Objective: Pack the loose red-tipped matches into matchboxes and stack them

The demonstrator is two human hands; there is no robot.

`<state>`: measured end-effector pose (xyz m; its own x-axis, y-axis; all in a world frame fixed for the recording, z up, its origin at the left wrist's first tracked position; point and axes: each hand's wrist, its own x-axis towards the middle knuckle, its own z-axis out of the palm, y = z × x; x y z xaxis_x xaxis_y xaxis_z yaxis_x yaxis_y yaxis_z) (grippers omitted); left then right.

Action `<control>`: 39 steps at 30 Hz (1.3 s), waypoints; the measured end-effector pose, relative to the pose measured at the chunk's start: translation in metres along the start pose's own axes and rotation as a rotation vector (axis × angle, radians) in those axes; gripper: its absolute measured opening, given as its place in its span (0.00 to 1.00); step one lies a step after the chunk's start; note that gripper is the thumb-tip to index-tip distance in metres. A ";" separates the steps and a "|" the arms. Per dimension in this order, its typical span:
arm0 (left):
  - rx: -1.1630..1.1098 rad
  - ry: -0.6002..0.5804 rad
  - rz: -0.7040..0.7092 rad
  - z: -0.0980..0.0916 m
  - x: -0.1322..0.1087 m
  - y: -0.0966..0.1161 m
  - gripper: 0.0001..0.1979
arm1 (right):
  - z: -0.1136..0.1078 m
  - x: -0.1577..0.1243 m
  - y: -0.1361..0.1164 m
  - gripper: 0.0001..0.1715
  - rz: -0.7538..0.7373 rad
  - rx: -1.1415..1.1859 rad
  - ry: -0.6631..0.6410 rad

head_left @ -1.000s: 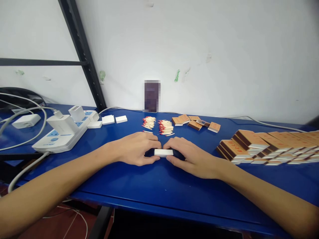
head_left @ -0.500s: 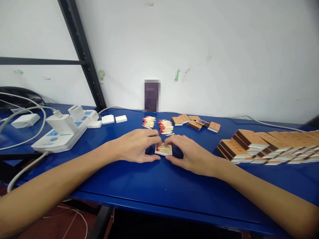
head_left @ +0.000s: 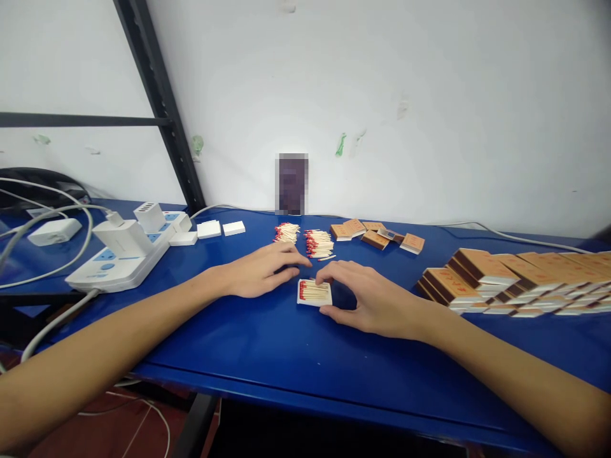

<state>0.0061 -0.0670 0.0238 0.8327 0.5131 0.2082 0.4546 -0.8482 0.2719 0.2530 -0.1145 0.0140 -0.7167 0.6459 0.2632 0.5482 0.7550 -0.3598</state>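
Grip of the right hand [head_left: 375, 299] curves around the right end of a small white rectangular cardboard tray [head_left: 314, 304], thumb near, fingertip far; whether they press, I cannot tell. The left hand [head_left: 260, 270], fingers slightly parted, holds nothing visible. Set on the glossy blue table [head_left: 267, 362], the tray already carries red-tipped wooden matches [head_left: 315, 291]; two loose match piles [head_left: 319, 243] remain unboxed beyond. Its long axis runs left-right, match heads pointing left.

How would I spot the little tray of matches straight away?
On the blue table, find the person's right hand. Just left of it lies the small white tray. Unlike the loose match piles farther back, its matches are boxed in.
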 end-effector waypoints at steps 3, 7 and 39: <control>-0.070 -0.032 0.078 0.008 0.002 0.000 0.13 | 0.000 0.000 -0.003 0.16 -0.016 -0.002 -0.013; -0.114 -0.006 0.088 0.014 0.007 0.003 0.10 | 0.001 0.000 -0.006 0.16 -0.038 -0.007 -0.010; -0.186 0.014 -0.019 0.002 0.003 0.029 0.08 | -0.001 0.000 -0.007 0.20 0.063 0.078 -0.052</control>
<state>0.0221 -0.0902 0.0307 0.8194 0.5317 0.2143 0.4029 -0.8001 0.4444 0.2494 -0.1200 0.0173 -0.7043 0.6835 0.1917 0.5591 0.7006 -0.4434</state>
